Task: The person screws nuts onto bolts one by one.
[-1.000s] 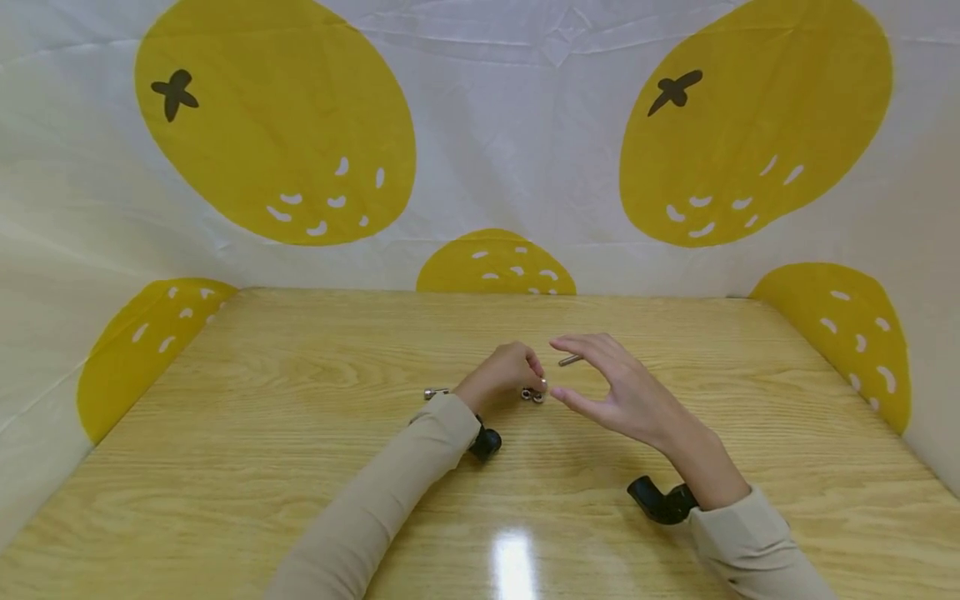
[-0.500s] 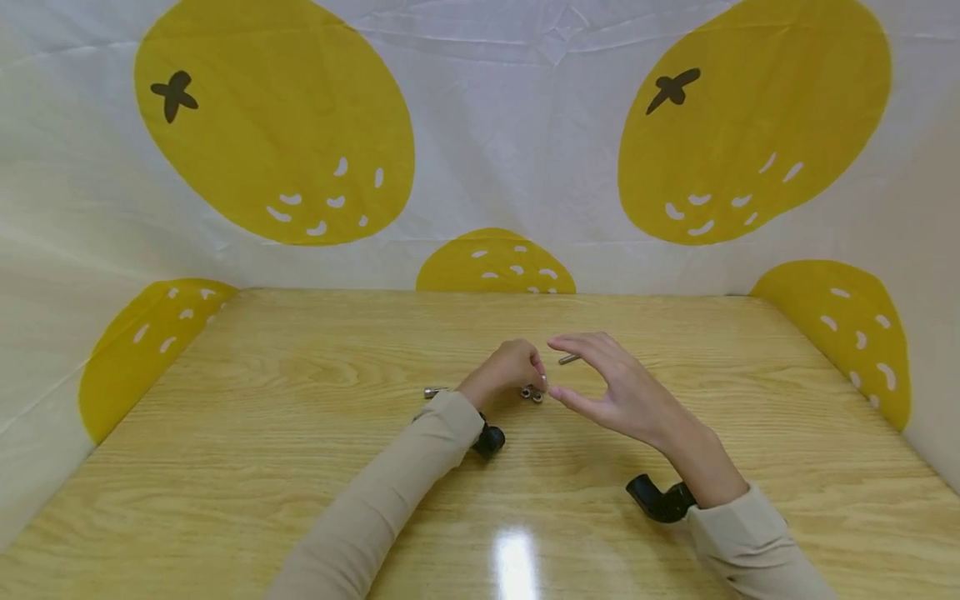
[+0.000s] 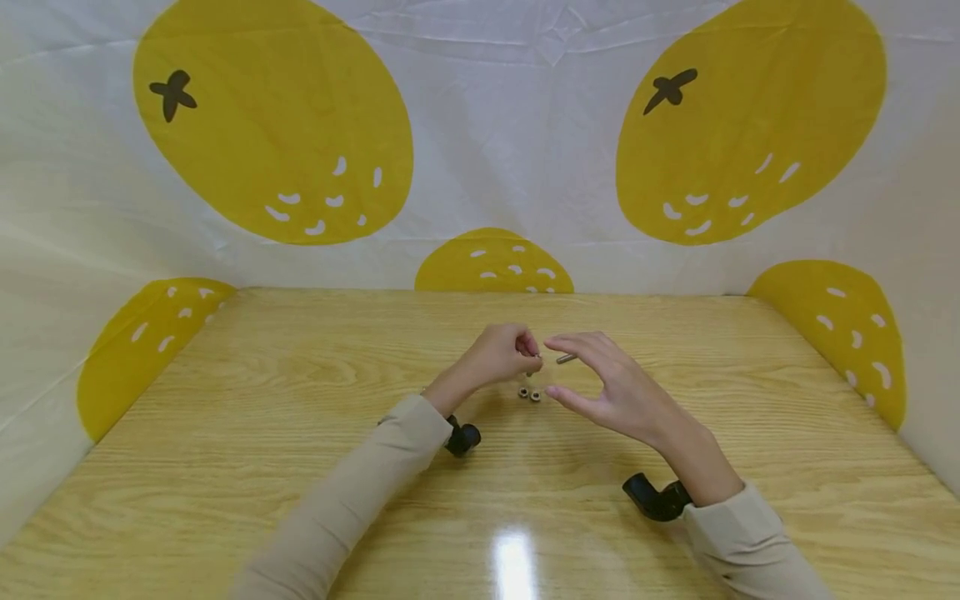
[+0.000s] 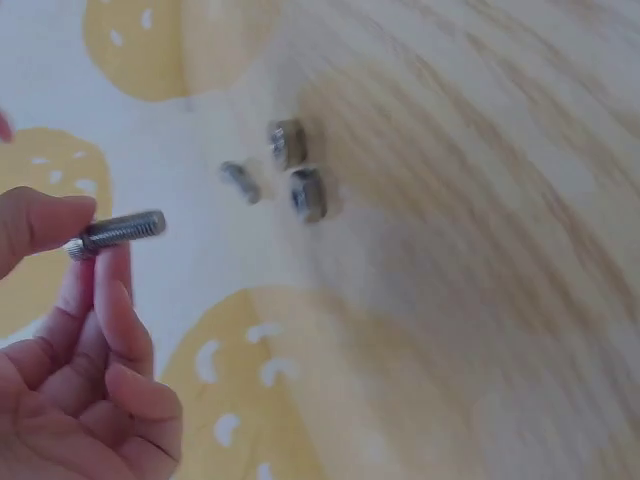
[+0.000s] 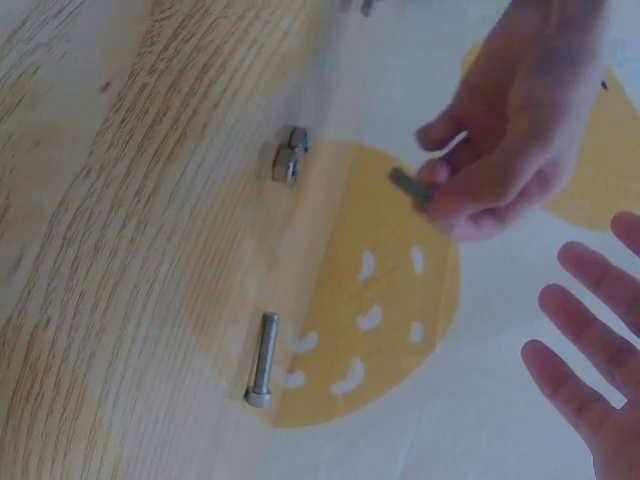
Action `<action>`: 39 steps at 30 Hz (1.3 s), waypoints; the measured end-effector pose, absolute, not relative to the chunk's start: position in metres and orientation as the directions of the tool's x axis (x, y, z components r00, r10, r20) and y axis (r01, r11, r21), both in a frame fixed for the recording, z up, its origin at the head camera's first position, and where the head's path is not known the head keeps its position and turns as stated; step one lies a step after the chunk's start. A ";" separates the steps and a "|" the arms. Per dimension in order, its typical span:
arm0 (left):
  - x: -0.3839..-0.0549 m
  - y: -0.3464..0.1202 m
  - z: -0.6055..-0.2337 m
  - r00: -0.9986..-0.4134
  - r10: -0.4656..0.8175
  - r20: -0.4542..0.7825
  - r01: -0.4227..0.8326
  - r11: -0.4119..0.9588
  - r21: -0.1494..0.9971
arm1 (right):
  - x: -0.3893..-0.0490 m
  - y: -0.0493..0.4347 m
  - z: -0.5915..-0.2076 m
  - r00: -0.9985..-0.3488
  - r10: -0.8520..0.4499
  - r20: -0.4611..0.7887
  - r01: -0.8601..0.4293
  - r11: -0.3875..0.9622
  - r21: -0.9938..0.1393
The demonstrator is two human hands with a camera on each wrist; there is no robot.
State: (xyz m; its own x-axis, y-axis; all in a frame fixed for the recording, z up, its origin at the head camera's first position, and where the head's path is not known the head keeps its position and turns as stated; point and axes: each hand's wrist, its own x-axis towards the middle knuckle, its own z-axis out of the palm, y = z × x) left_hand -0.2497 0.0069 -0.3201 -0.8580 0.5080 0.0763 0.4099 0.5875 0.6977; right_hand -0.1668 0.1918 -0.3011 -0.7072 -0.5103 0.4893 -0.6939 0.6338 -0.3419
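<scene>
Left hand [image 3: 497, 354] pinches bolt [image 4: 124, 229]; right hand [image 3: 624, 394] spread

The raised cap screw [image 4: 125, 230] is silvery-grey metal, its shank rough with fine thread. The lying cap screw [image 5: 264, 355] is metal too, with a dull shine. The 2 nuts [image 4: 307, 196] are metal, their edges catching the light. The tabletop [image 3: 300, 467] looks like wood, streaked with grain, smooth and glossy enough to show a white glare. The backdrop [image 3: 517, 150] is creased cloth with a soft sheen. The sleeves [image 3: 420, 433] are matt cloth; the wrist mounts [image 3: 639, 492] look like smooth, slightly glossy plastic.
</scene>
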 end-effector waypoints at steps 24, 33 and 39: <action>-0.164 -0.069 -0.293 -0.801 0.466 0.376 0.581 0.450 0.678 | -0.179 0.168 -0.314 -0.865 -0.452 0.220 -0.502 0.796 -0.339; -0.146 -0.072 -0.283 -0.888 0.325 0.326 0.439 0.381 0.814 | -0.195 0.153 -0.317 -0.905 -0.422 0.059 -0.416 0.845 -0.335; -0.138 -0.074 -0.282 -0.928 0.285 0.240 0.344 0.406 0.847 | -0.206 0.148 -0.324 -0.919 -0.393 0.008 -0.372 0.862 -0.344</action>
State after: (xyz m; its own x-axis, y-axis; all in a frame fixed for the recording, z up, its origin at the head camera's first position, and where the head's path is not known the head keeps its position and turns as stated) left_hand -0.1379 -0.0742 -0.2820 -0.9281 0.2851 0.2397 0.3435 0.4064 0.8467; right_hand -0.2063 0.1477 -0.3238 -0.9194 -0.3932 0.0078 -0.3718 0.8624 -0.3437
